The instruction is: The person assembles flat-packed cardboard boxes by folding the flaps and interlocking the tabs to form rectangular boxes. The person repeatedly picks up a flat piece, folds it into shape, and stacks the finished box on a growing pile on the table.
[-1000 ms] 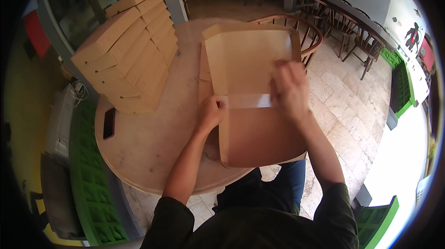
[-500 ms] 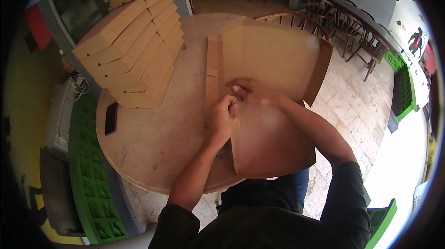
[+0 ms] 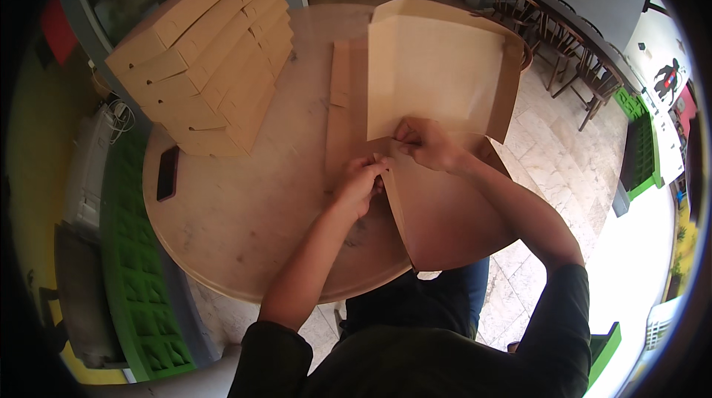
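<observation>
The box looks light, creasable, best held by edges: left hand pinches its wall, right hand's fingers bunch together.

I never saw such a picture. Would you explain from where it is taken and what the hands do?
There is no machine: these are a person's bare hands. A fisheye camera worn on the head looks down, so straight edges look bent. The left hand pinches the side wall of an open cardboard box; the right hand is beside it, near the lid, its grip hard to tell. On the round table are stacked boxes, a dark phone and a flat cardboard piece.
</observation>
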### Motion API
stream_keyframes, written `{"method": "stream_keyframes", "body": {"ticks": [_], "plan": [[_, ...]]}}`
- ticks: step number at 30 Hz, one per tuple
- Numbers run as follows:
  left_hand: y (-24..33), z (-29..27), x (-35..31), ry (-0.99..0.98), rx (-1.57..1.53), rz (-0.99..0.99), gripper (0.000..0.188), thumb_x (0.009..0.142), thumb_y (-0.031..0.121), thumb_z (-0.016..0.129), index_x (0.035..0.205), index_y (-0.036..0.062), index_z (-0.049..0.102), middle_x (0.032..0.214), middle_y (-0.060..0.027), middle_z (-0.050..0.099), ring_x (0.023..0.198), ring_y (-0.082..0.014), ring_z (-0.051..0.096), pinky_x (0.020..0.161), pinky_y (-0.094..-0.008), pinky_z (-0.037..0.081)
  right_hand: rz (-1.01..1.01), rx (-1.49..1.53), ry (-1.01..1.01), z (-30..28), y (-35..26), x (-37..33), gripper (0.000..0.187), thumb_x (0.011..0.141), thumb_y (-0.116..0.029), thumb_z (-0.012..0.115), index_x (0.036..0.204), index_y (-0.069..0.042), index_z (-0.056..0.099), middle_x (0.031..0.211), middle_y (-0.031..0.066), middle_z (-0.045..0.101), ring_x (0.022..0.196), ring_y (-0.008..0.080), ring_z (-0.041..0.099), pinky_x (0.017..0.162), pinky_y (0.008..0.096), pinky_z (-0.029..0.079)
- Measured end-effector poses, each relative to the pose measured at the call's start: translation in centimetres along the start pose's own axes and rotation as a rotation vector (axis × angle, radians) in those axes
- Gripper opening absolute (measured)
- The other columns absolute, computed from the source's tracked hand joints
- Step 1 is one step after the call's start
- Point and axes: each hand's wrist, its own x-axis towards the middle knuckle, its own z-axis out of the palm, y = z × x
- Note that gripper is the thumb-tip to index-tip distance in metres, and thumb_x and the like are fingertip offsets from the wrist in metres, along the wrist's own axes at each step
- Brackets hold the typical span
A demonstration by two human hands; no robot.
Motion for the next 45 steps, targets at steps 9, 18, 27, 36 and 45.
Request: {"method": "stream_keyframes", "body": {"ticks": [9, 18, 27, 36, 45], "plan": [[-0.7, 1.2, -0.5, -0.02, -0.196, 0.01, 0.014, 0.096, 0.018, 0.081, 0.095, 0.0094, 0.07, 0.085, 0.0025, 0.065, 0.069, -0.009, 0.055, 0.065, -0.0273, 0.045, 0.02, -0.066, 0.024, 0.5, -1.0, -4.2, 0.019, 0.092, 0.007, 0.067, 0.107, 0.002, 0.078, 0.094, 0.0114, 0.079, 0.09, 0.0189, 0.075, 0.081, 0.0335, 0.059], [-0.8, 1.7, -0.6, -0.003, -0.173, 0.012, 0.015, 0.093, 0.019, 0.083, 0.094, 0.0109, 0.071, 0.084, 0.0026, 0.068, 0.068, -0.0077, 0.056, 0.064, -0.0263, 0.045, -0.169, -0.044, 0.119, 1.6, -1.6, -5.4, 0.009, 0.09, 0.007, 0.069, 0.095, 0.003, 0.076, 0.085, 0.015, 0.076, 0.078, 0.0212, 0.074, 0.072, 0.0356, 0.058], [-1.2, 2.1, -0.5, 0.022, -0.231, -0.003, 0.016, 0.091, 0.017, 0.084, 0.091, 0.0111, 0.069, 0.08, 0.0015, 0.067, 0.063, -0.0092, 0.057, 0.059, -0.0266, 0.045, -0.262, -0.126, 0.192, 1.6, -1.7, -5.5, 0.006, 0.087, 0.008, 0.068, 0.091, 0.004, 0.071, 0.077, 0.0189, 0.071, 0.067, 0.0287, 0.071, 0.062, 0.0377, 0.053], [-1.5, 2.0, -0.4, -0.005, -0.221, 0.017, 0.014, 0.094, 0.019, 0.082, 0.098, 0.0121, 0.07, 0.086, 0.0031, 0.068, 0.067, -0.0076, 0.056, 0.064, -0.0265, 0.046, -0.315, -0.167, 0.206, 2.1, -1.5, -6.1, 0.008, 0.085, 0.007, 0.069, 0.091, 0.004, 0.072, 0.079, 0.0201, 0.071, 0.07, 0.0331, 0.07, 0.064, 0.0403, 0.054], [-1.4, 2.6, -1.0, -0.032, -0.22, 0.008, 0.012, 0.099, 0.018, 0.076, 0.096, 0.011, 0.067, 0.083, 0.0013, 0.065, 0.065, -0.0095, 0.057, 0.063, -0.0273, 0.046, -0.4, -0.232, 0.204, 2.4, -1.2, -6.7, 0.011, 0.086, 0.006, 0.07, 0.096, 0.001, 0.072, 0.088, 0.0206, 0.068, 0.078, 0.0392, 0.069, 0.068, 0.0448, 0.055]]}}
